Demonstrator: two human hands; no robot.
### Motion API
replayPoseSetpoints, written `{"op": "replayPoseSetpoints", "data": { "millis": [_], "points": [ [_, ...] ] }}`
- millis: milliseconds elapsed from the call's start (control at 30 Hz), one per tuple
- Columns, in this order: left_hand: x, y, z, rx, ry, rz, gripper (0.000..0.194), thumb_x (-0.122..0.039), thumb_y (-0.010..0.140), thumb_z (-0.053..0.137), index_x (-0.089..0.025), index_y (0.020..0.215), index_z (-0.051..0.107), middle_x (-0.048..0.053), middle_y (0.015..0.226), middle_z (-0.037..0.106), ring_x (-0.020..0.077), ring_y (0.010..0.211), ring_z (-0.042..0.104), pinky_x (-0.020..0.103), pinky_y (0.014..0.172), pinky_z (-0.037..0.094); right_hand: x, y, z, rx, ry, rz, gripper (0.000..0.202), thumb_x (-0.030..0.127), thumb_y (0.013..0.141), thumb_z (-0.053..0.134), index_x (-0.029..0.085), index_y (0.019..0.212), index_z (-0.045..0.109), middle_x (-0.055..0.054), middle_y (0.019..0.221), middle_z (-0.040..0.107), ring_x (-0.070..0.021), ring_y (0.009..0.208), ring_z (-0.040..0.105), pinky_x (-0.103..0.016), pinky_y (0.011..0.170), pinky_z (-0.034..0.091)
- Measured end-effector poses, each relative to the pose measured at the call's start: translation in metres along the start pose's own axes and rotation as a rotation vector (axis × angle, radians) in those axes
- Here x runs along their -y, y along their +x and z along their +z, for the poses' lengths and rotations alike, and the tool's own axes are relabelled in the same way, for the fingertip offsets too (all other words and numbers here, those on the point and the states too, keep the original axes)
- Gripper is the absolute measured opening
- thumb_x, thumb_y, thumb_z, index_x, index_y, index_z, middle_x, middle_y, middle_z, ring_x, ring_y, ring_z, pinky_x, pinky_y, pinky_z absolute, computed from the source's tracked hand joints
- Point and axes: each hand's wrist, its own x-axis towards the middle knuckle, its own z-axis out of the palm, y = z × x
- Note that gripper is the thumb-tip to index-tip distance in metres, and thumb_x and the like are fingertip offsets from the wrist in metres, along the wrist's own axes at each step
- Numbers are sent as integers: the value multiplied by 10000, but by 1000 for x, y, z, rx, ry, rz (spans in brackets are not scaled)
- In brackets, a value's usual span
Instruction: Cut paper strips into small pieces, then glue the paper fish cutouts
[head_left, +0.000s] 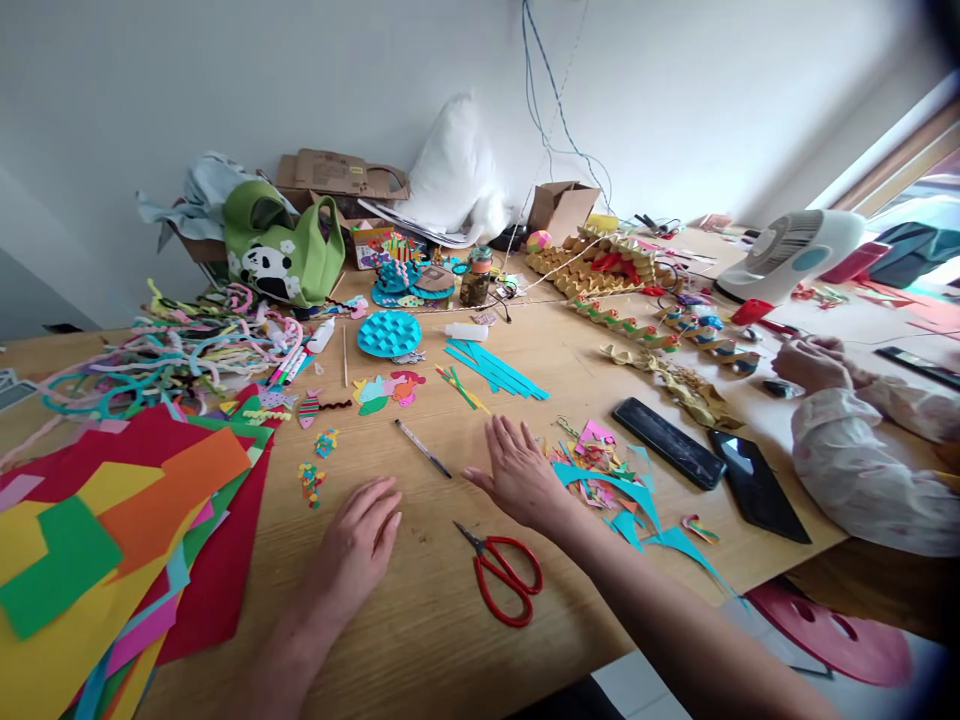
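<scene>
My right hand (521, 470) lies flat on the wooden table with its fingers stretched out, holding nothing. Just left of its thumb is a pen (422, 448). My left hand (367, 535) rests on the table, fingers extended side by side and nothing in it. Between my forearms lie scissors with red handles (504, 585), their blades pointing away from me. Beyond my right hand are thin green and yellow paper strips (461, 388) and blue paper strips (499, 370). Paper fish shapes (390, 390) and a woven blue disc (388, 334) lie farther back. Small coloured dots (311, 485) sit near my left hand.
Coloured paper sheets (180, 490) and pipe cleaners (180, 350) cover the left side. Paper scraps (600, 460) and two dark phones (667, 440) lie right of my right hand. At the far right, another person's hands (814, 362) are near a white fan (795, 250).
</scene>
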Motion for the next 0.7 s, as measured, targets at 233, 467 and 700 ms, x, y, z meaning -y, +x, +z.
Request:
{"op": "replayPoseSetpoints", "data": {
  "millis": [233, 467, 700],
  "points": [
    [11, -1, -3, -56, 45, -9, 210, -196, 890, 513, -182, 1037, 663, 91, 1107, 681, 214, 1028, 650, 361, 882, 569, -11, -8, 7, 42, -42, 75, 842, 648, 915, 335, -56, 1361, 454, -302, 1411, 420, -384, 1348, 371, -523, 1130, 221],
    [9, -1, -1, -18, 27, 8, 209, -206, 897, 501, -187, 1025, 666, 84, 1102, 684, 210, 1030, 647, 352, 879, 571, -15, 10, 1, -1, -20, 63, 864, 647, 932, 244, -64, 1403, 382, -300, 1461, 345, -365, 1400, 278, -535, 1144, 160],
    [14, 0, -6, -58, 52, -9, 206, -211, 901, 506, -190, 1036, 660, 85, 1108, 679, 205, 1031, 649, 348, 887, 569, -33, 20, 2, 15, -13, 91, 678, 565, 959, 291, 8, 1183, 604, -255, 1239, 586, -368, 1302, 419, -583, 1124, 163]
  ]
}}
